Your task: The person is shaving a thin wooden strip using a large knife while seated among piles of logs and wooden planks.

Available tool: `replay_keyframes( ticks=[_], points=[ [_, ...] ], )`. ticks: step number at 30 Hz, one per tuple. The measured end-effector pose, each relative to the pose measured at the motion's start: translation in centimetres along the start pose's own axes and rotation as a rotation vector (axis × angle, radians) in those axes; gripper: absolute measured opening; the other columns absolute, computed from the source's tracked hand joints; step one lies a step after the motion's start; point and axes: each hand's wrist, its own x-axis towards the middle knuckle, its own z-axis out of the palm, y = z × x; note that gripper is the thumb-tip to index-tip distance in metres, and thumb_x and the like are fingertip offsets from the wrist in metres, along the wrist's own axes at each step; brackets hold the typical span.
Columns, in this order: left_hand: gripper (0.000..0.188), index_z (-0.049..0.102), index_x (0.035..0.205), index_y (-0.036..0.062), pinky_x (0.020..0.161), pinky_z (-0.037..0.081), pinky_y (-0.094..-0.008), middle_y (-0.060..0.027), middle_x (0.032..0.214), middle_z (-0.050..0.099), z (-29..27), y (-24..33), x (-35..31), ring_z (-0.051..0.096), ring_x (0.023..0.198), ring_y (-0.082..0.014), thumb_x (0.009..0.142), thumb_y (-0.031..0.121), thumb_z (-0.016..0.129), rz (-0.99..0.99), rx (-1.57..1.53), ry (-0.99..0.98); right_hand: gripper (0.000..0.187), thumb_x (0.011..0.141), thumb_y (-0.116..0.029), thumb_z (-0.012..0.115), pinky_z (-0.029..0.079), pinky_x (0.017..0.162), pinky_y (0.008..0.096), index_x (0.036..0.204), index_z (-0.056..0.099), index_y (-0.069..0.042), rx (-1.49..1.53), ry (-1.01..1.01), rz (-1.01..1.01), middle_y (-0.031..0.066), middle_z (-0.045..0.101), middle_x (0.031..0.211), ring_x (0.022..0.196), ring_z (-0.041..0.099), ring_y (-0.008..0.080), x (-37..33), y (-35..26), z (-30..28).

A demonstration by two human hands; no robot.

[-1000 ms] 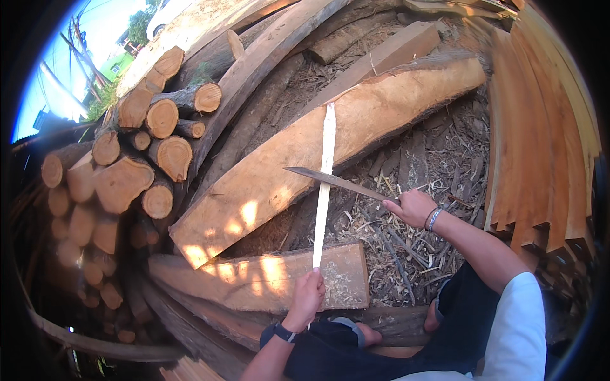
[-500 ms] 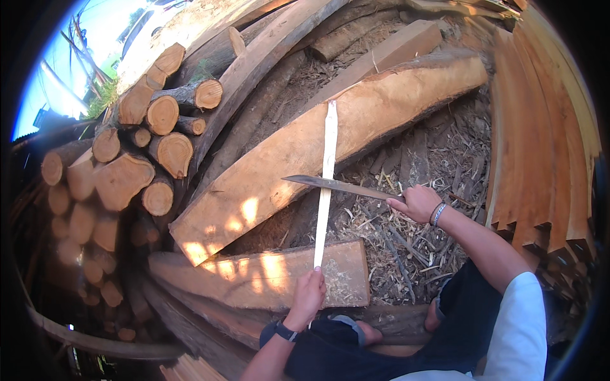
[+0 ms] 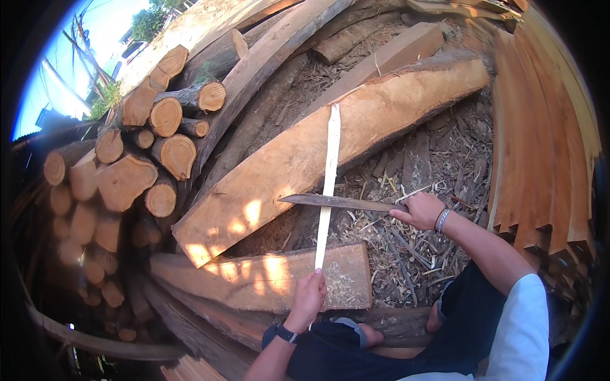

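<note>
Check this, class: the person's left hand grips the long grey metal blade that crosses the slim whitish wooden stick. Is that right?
The hand is wrong: the head view shows the right hand gripping the long grey metal blade, which does cross the slim whitish wooden stick.

Stick (image 3: pixel 331 166): near end in the left hand (image 3: pixel 309 294), running far over the short plank (image 3: pixel 267 282) and the long slab (image 3: pixel 267 162).
Knife (image 3: pixel 365 203): handle in the right hand (image 3: pixel 422 211), blade across the stick, tip pointing left.
Long slab: slanting from near left to far right, beyond the short plank.
Beam (image 3: pixel 387 61): on the long slab's far side.
Log pile (image 3: pixel 130 184): left.
Board stack (image 3: pixel 540 140): right.
Wood chips (image 3: pixel 438 257): right of the short plank.
</note>
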Motion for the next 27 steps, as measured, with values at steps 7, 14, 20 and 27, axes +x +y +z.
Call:
replay_keyframes(
  ticks=[7, 14, 20, 27],
  points=[
    [0.036, 0.040, 0.075, 0.0124, 0.035, 0.023, -0.0215, 0.0049, 0.054, 0.034, -0.2, -0.1, 0.2, 0.028, 0.039, -0.0046, 0.104, 0.033, 0.038, 0.011, 0.002, -0.022, 0.077, 0.092, -0.068, 0.037, 0.053, 0.070, 0.0512, 0.075, 0.070, -0.001, 0.021, 0.051, -0.029, 0.0254, 0.064, 0.069, 0.071, 0.066, 0.0411, 0.1, 0.6, 1.1],
    [0.036, 0.040, 0.075, 0.0126, 0.036, 0.022, -0.0214, 0.0049, 0.054, 0.034, 0.2, -0.2, 0.1, 0.028, 0.040, -0.0044, 0.104, 0.033, 0.038, 0.038, 0.041, -0.001, 0.076, 0.092, -0.068, 0.037, 0.053, 0.070, 0.0495, 0.074, 0.069, -0.001, 0.113, 0.004, 0.058, 0.0245, 0.064, 0.067, 0.070, 0.066, 0.0404, 0.4, -0.3, 0.7],
    [0.036, 0.040, 0.075, 0.0125, 0.036, 0.021, -0.0215, 0.0050, 0.054, 0.035, 0.2, -0.5, 0.2, 0.027, 0.040, -0.0043, 0.104, 0.033, 0.038, 0.028, 0.055, 0.009, 0.077, 0.093, -0.065, 0.036, 0.053, 0.067, 0.0494, 0.070, 0.067, 0.001, 0.003, 0.017, -0.010, 0.0245, 0.063, 0.065, 0.066, 0.065, 0.0405, 0.0, 0.1, 0.0],
    [0.036, 0.040, 0.075, 0.0127, 0.036, 0.021, -0.0211, 0.0047, 0.054, 0.035, -0.2, -0.6, 0.3, 0.027, 0.040, -0.0044, 0.104, 0.034, 0.038, 0.024, 0.028, -0.002, 0.076, 0.093, -0.064, 0.037, 0.052, 0.070, 0.0494, 0.071, 0.067, 0.002, -0.041, -0.034, -0.028, 0.0255, 0.063, 0.066, 0.068, 0.065, 0.0409, -0.6, 0.1, -0.5]
  ],
)
